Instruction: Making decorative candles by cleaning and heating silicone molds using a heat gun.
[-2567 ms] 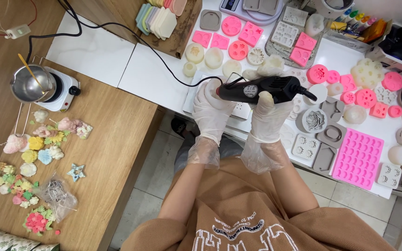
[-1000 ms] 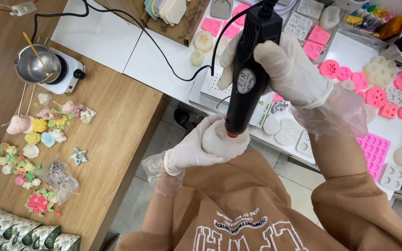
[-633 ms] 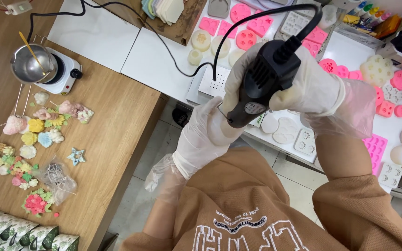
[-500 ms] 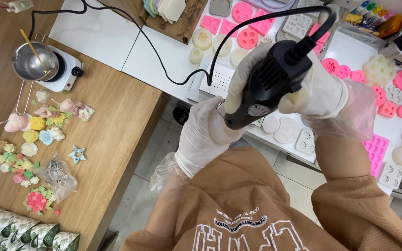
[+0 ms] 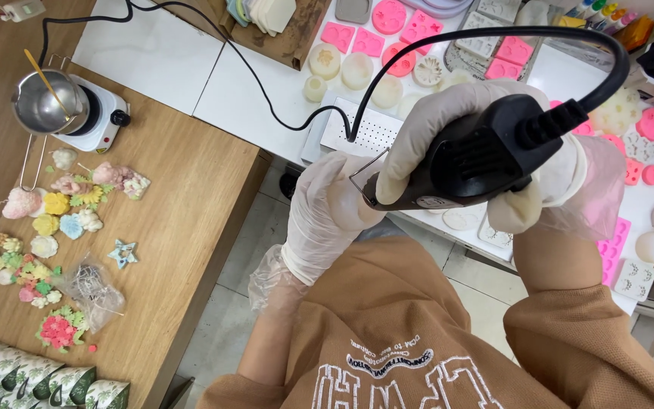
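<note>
A black hot tool (image 5: 478,163) is being gripped by the right hand (image 5: 486,144), its wire tip pressed against a small white piece (image 5: 342,201) being cupped by the left hand (image 5: 327,220); that glove could be burned by a slip.

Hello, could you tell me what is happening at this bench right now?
A person in thin disposable gloves holds a black corded hand tool in the right hand, raised above the white table. The left hand is cupped around a small pale piece at the tool's front end; the piece is mostly hidden. Pink silicone moulds and pale cast pieces lie across the white table. On the wooden table stand a small hotplate bearing a metal pot, with little coloured flower shapes alongside.
</note>
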